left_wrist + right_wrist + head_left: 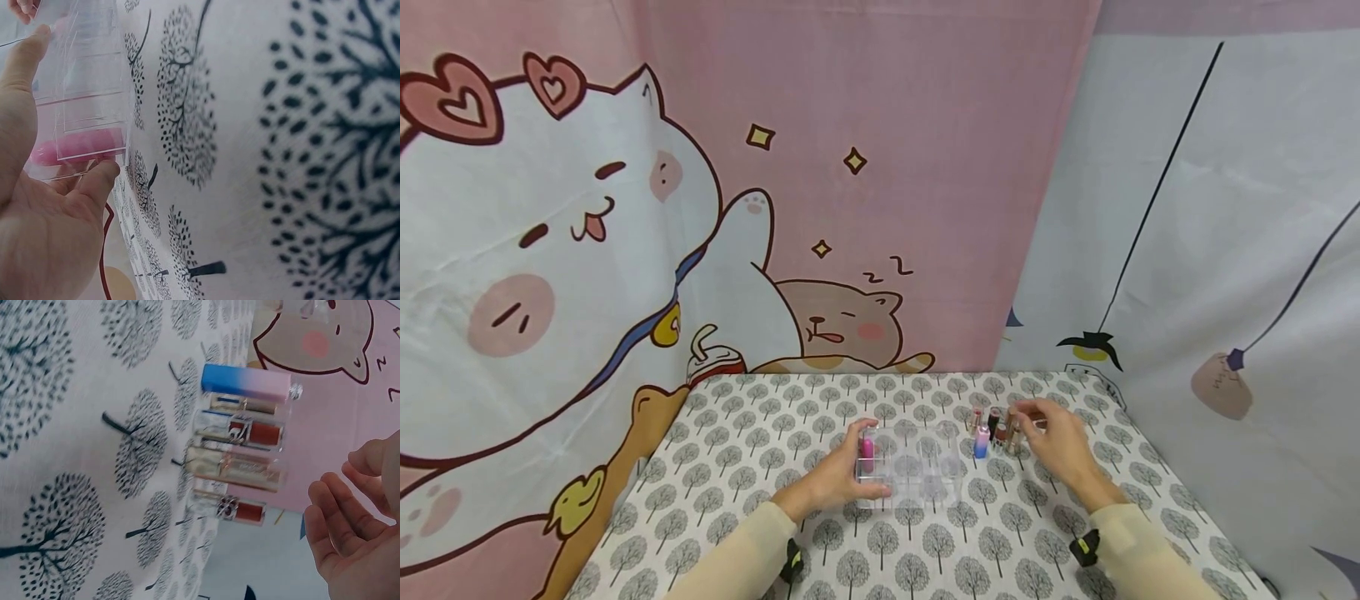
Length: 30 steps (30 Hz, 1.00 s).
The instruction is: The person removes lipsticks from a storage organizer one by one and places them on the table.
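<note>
1. Compartment organizer (pixel 910 471) on the table (pixel 760 467), about midway between left and right edges, toward the near edge.
2. One tube (pixel 867 450) inside the organizer's far-left compartment.
3. Left hand (pixel 835 482) at the organizer's left end, thumb on the near wall, fingers over the far-left corner.
4. Cluster of upright lipsticks (pixel 996 431) right of the organizer, slightly farther back, apart from it.
5. Right hand (pixel 1056 446) just right of the cluster, fingers above it.

Left grip (pixel 837 481) curled and clasping; right grip (pixel 1058 446) hovers, fingers loose.
</note>
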Tool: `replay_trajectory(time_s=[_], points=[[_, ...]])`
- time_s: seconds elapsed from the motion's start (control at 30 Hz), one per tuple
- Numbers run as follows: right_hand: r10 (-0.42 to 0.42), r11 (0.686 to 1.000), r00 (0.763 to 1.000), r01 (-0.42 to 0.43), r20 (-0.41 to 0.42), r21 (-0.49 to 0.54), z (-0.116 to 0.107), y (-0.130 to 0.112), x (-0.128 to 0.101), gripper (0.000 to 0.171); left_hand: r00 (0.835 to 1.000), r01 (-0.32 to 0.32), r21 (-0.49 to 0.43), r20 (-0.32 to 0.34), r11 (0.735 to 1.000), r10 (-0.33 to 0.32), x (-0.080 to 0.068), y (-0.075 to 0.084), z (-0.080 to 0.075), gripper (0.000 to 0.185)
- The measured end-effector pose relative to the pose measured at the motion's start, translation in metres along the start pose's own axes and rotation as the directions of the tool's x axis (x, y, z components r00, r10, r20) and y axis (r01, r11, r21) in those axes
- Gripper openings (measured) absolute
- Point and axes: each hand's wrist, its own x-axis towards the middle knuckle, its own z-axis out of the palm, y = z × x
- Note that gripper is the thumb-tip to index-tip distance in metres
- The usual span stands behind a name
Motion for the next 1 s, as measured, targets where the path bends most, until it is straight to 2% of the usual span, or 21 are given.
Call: replay_trajectory(time_s=[0.43, 0.8, 1.0], points=[[-0.067, 0.998, 0.997, 0.067, -0.042, 0.008, 0.004, -0.023, 0.005, 0.023, 1.0, -0.007, 0.002, 0.003, 1.0, 0.007, 0.0, -0.001, 0.0, 0.123], [-0.082, 0.993, 0.997, 0.081, 0.009, 0.09, 0.012, -0.043, 0.006, 0.021, 1.0, -0.004, 0.016, -0.001, 1.0, 0.004, 0.0, -0.001, 0.0, 0.125], [-0.155, 0.982, 0.988, 0.155, -0.003, 0.105, 0.018, -0.059, 0.004, 0.021, 1.0, 0.004, 0.017, 0.005, 1.0, -0.004, -0.001, 0.0, 0.0, 0.125]])
